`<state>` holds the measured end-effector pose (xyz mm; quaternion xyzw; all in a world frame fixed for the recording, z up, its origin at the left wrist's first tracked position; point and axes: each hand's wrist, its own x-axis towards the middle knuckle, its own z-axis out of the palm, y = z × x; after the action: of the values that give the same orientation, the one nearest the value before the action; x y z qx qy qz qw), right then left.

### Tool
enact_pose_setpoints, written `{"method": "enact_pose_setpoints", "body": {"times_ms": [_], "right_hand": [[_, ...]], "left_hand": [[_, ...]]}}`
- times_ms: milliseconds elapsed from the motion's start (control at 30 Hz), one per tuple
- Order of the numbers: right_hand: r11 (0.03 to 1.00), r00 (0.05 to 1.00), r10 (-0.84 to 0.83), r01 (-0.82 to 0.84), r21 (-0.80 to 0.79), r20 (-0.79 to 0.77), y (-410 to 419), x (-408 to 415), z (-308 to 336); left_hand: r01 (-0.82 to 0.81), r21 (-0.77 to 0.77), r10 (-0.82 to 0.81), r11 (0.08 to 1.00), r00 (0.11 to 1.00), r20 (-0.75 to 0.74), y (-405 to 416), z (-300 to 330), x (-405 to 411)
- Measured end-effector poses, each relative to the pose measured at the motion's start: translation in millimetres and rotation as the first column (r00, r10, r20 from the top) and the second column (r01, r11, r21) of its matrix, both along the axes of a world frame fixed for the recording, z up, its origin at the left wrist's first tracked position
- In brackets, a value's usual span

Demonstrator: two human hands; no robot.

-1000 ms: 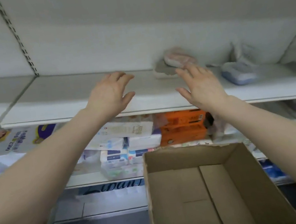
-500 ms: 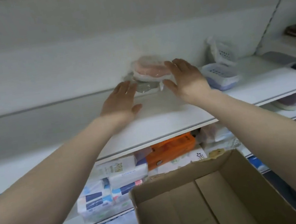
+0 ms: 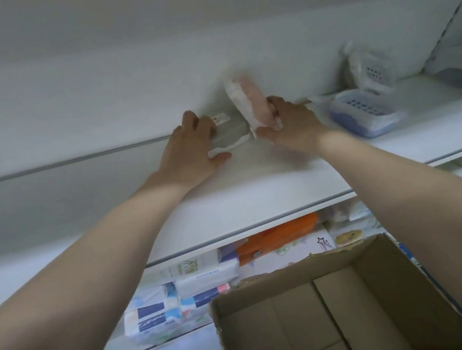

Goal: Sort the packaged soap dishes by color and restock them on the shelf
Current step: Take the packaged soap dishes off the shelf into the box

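Observation:
A grey packaged soap dish (image 3: 231, 133) lies flat at the back of the white shelf (image 3: 257, 198), and my left hand (image 3: 192, 147) rests over its left end with the fingers laid on top. My right hand (image 3: 291, 124) grips a pink packaged soap dish (image 3: 245, 100), tilted up on its edge just right of the grey one. Further right a blue packaged soap dish (image 3: 364, 113) lies flat, with a clear-wrapped pale one (image 3: 370, 70) leaning against the back wall behind it.
An open, empty cardboard box (image 3: 333, 309) sits below at the front right. The lower shelf holds tissue packs (image 3: 165, 307) and an orange package (image 3: 278, 236). More goods lie on the neighbouring shelf section at the far right (image 3: 461, 80).
Both hands reached forward to the stacked dishes. My right hand took the pink dish and tipped it up off the grey one, while my left hand came down on the grey dish.

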<state>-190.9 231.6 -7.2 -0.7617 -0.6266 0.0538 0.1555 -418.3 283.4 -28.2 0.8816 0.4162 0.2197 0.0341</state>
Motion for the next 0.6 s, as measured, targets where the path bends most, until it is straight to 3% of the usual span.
{"method": "enact_pose_setpoints", "body": {"times_ms": [133,233,433,600], "right_hand": [[0.997,0.996,-0.041,0.036,-0.067,-0.079,-14.4,8.6,-15.8],[1.000,0.998,0.002,-0.003,-0.007,-0.069,-23.5,11.6,-14.4],[0.995,0.963,0.098,-0.087,0.054,-0.253,-27.8,-11.6,2.6],[0.996,0.878,0.084,-0.080,0.030,-0.472,-26.5,-50.1,-5.5]], "left_hand": [[-0.057,0.010,0.057,0.998,0.997,-0.050,-6.4,5.0,2.8],[-0.125,-0.037,0.124,0.991,0.992,-0.036,-14.2,5.4,2.5],[-0.169,-0.007,0.166,0.986,0.976,-0.143,-28.8,0.8,-23.4],[-0.175,-0.217,0.163,0.960,0.984,-0.072,-44.2,1.8,-63.1]]}}
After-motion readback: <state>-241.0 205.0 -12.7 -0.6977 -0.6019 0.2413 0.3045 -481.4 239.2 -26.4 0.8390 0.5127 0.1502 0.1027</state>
